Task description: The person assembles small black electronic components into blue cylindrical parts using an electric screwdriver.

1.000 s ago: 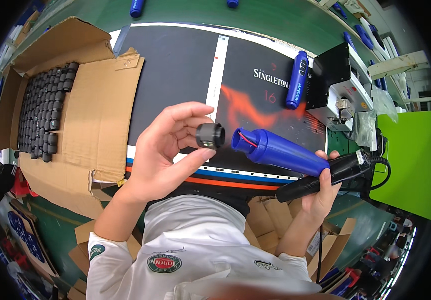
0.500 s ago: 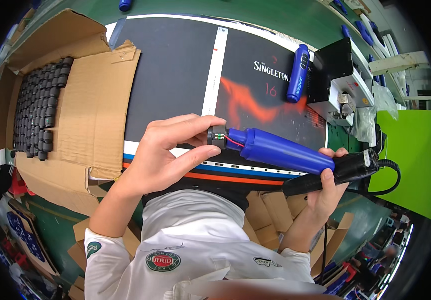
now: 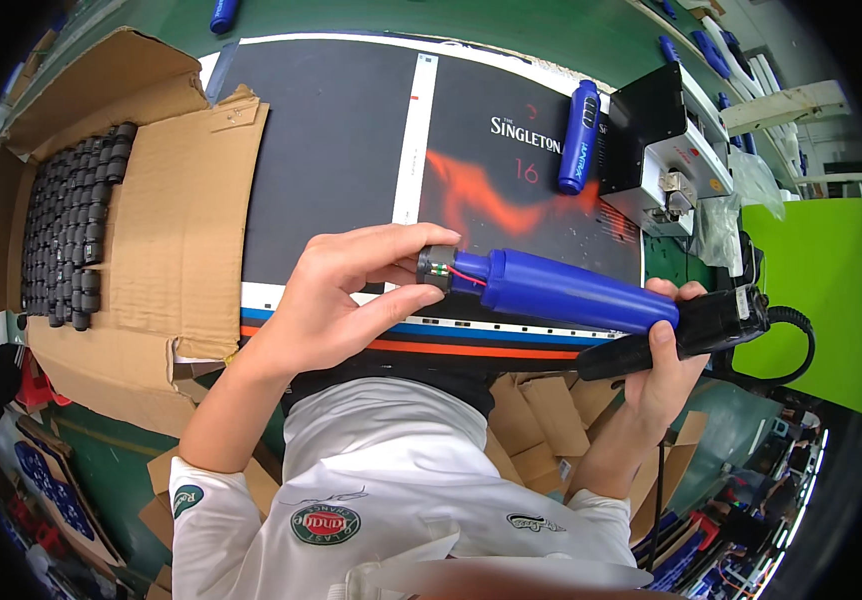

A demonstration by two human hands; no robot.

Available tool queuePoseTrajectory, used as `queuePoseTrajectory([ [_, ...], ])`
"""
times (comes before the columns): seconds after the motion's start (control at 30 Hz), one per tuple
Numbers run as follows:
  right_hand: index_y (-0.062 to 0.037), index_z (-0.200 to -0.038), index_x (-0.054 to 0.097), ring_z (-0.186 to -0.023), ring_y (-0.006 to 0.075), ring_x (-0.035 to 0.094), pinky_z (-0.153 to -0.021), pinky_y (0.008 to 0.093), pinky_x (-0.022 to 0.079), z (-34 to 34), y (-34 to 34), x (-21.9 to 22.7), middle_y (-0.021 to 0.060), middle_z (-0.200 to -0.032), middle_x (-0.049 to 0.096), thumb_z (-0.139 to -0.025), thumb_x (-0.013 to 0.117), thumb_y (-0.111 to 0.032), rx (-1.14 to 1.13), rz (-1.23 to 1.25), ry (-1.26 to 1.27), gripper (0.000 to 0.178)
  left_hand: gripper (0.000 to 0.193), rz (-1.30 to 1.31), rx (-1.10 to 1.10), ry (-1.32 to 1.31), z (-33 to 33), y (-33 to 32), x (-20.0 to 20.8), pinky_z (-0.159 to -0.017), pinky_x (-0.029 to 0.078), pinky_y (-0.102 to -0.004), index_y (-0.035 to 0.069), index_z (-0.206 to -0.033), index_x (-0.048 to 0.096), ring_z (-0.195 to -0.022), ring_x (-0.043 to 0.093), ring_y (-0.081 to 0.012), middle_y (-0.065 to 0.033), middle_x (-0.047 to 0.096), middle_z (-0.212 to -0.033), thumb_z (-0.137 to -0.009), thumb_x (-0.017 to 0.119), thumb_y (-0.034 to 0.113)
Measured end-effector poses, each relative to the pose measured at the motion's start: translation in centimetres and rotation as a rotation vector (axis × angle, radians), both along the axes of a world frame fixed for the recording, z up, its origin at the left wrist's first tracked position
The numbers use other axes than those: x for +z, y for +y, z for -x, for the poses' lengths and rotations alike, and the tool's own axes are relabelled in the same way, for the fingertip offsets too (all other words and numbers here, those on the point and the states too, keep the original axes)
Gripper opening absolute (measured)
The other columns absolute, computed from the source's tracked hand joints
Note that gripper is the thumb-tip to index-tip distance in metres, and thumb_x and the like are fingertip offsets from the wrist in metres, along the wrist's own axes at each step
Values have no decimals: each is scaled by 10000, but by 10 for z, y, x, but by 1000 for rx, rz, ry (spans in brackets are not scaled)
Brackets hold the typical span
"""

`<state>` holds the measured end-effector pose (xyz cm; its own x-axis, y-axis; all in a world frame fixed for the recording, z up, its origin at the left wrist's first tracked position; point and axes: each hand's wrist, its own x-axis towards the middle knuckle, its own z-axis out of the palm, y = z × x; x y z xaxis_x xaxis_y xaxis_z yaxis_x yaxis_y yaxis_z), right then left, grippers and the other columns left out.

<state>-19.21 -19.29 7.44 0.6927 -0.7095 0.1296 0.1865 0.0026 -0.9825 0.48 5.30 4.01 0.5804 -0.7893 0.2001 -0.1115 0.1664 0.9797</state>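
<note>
My left hand (image 3: 336,290) pinches a short black cap (image 3: 435,268) between thumb and fingers. Inside the cap's side shows a small green part, and a red wire (image 3: 468,277) runs from it to a blue tapered plastic housing (image 3: 571,291). The cap sits right at the housing's narrow neck, and I cannot tell if it is seated. At the wide end, my right hand (image 3: 663,345) is closed round the housing. A black corded hand tool (image 3: 716,325) lies in the same hand, beneath the housing; its kind is not clear.
An open cardboard box (image 3: 186,200) on the left holds rows of black caps (image 3: 76,220). A blue handheld device (image 3: 579,138) lies on the printed black mat (image 3: 331,150), beside a black-and-white machine (image 3: 666,170). A coiled cable (image 3: 806,340) hangs at right, near a bright green board (image 3: 821,290).
The mat, box and machine sit slightly further left in the picture. The right hand, with housing and tool, has shifted a little to the right; both grips are unchanged.
</note>
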Motion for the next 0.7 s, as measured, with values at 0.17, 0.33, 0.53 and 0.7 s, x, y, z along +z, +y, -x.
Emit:
queuePoseTrajectory([
  [0.17, -21, -1273, 462, -999, 196, 584, -924, 338, 469, -10, -8, 18, 132, -1178, 555, -801, 750, -89, 19, 292, -28, 558, 338, -11, 2, 103, -4, 1, -2, -902, 562, -323, -101, -1147, 616, -984, 661, -196, -155, 643, -1102, -811, 649, -109],
  [0.33, 16, -1170, 537, -973, 193, 601, -906, 318, 470, -29, 20, 63, 148, -1101, 605, -700, 781, 50, 17, 263, 81, 531, 359, -80, -2, -476, -21, -19, -7, -902, 528, -370, -10, -1075, 658, -1011, 661, -285, -137, 658, -1136, -732, 763, -24],
  [0.53, 31, -1184, 525, -978, 209, 611, -893, 327, 481, -30, 23, 79, 139, -1062, 618, -669, 805, 85, 101, 573, 2, 589, 349, -119, 68, -635, -10, -26, 1, -934, 491, -397, 14, -1015, 659, -1139, 570, -324, -117, 631, -1192, -689, 784, 2],
  [0.7, 6, -1218, 524, -1012, 181, 588, -947, 331, 442, -35, 33, 92, 137, -1102, 630, -754, 777, 15, 60, 632, 151, 528, 341, -132, 73, -732, -5, -44, 1, -992, 451, -432, 24, -1018, 667, -1231, 501, -347, -108, 607, -1229, -698, 784, 32],
])
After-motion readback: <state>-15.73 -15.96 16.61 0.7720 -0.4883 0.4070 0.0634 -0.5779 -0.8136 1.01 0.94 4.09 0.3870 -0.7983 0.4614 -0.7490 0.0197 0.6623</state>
